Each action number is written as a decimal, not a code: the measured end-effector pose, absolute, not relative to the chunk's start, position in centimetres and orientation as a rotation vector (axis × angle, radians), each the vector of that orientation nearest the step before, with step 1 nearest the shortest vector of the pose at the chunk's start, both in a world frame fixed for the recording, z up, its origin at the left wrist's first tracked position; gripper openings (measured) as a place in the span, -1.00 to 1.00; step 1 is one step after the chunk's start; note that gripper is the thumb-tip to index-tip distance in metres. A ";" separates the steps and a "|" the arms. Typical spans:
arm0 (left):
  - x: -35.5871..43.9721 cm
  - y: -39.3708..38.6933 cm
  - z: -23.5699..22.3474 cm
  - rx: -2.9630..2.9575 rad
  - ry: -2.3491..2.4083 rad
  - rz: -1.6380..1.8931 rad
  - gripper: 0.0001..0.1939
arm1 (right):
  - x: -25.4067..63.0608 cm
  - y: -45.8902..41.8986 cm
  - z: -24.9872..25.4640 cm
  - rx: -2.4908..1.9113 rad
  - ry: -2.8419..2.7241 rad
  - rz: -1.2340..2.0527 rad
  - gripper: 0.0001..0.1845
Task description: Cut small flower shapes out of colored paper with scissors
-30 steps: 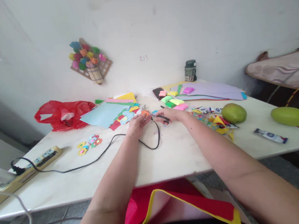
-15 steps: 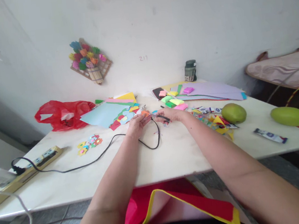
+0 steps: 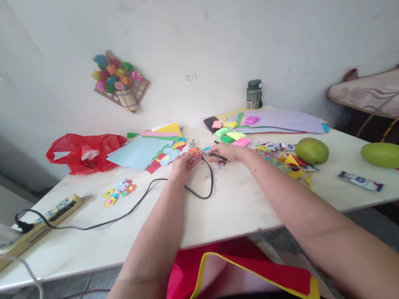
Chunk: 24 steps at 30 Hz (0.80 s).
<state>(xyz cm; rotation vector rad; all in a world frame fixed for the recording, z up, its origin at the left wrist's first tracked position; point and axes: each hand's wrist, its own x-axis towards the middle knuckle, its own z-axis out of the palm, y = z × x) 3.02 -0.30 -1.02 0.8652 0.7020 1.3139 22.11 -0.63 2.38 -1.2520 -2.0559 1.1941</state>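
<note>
Over the middle of the table, my left hand (image 3: 183, 166) has its fingers closed on a small orange paper piece (image 3: 195, 151). Facing it, my right hand (image 3: 233, 153) is wrapped round the black handles of a pair of scissors (image 3: 218, 157). The blades point left and meet the orange paper; the fingers partly hide them. Cut coloured paper shapes (image 3: 164, 156) lie just beyond my left hand. A black cord (image 3: 207, 197) loops below the hands, and its end near them is hidden.
Finished-looking paper flowers (image 3: 119, 192) lie on the left, near a power strip (image 3: 59, 210). A red plastic bag (image 3: 101, 149) sits behind. Coloured clay packs (image 3: 236, 135), paper scraps (image 3: 292, 165), a green mango (image 3: 312, 150) and a tube (image 3: 361, 181) are on the right.
Almost nothing differs. Both hands stay in place with the scissors and the orange paper, apart from a very slight shift of the fingers.
</note>
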 end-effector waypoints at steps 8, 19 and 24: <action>2.9 -0.4 -0.9 0.953 0.772 1.241 -0.93 | 22.2 -1.6 3.4 -1.321 -2.095 1.120 -0.74; 2.4 -0.7 -0.5 1.128 0.831 1.108 -0.83 | 22.5 -1.6 3.5 -1.319 -2.153 1.117 -0.77; 2.3 -0.6 -0.5 1.140 0.790 1.080 -0.81 | 22.5 -1.6 3.5 -1.284 -2.168 1.103 -0.81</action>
